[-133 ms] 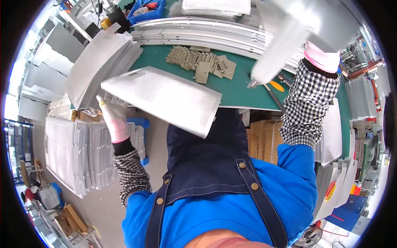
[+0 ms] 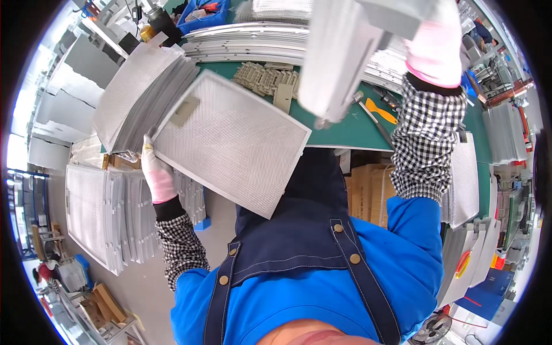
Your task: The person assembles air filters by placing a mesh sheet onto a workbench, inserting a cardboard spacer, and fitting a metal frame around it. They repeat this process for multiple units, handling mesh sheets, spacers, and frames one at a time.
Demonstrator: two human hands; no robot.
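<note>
Mesh panel [image 2: 230, 141] has swung up to show more of its face since the earlier frame; grey tool [image 2: 339, 63] has shifted left and looms larger. Head view: my left hand [image 2: 158, 175] is at the panel's left edge, wrist low, forearm rising from lower left, fingers pinching that edge, some tips hidden behind it. Panel is tilted, upper part over the green tabletop [image 2: 336, 135], bottom corner in front of my apron [image 2: 287, 230]. My right hand [image 2: 437, 46] is raised high, arm stretched forward, fingers closed on the grey tool, detail blurred. Tool's nose points down toward me, apart from the panel. Mesh stack [image 2: 135, 98] sits just beside the panel.
</note>
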